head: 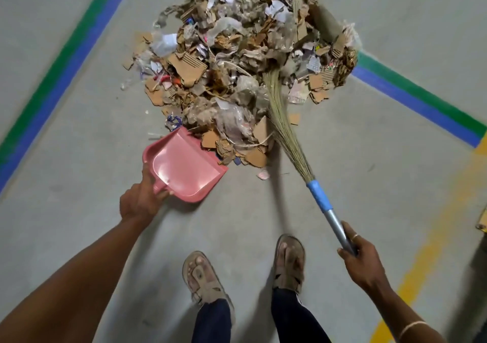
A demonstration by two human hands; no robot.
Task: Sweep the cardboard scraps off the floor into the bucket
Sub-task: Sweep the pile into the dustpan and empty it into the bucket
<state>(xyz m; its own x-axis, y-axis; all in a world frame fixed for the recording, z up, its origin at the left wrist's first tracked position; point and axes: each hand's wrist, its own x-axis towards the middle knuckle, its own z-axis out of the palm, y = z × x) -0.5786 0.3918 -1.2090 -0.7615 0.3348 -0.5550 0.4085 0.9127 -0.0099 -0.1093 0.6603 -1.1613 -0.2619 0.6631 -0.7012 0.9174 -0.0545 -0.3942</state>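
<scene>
Pink dustpan [181, 166] gripped by left hand [142, 200] at seven o'clock of the cardboard scraps [237, 60], right hand [361, 258] grasping broom [319, 195] handle at five o'clock, bristles in pile

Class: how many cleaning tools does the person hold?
2: a dustpan in the left hand beside the scraps; a broom in the right hand. None seems hidden.

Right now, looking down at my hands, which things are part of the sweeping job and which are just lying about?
Job: scrap pile, pink dustpan held by left hand, broom held by right hand. No bucket in view.
Just there: green and blue floor stripes, yellow floor line, sandals.
</scene>
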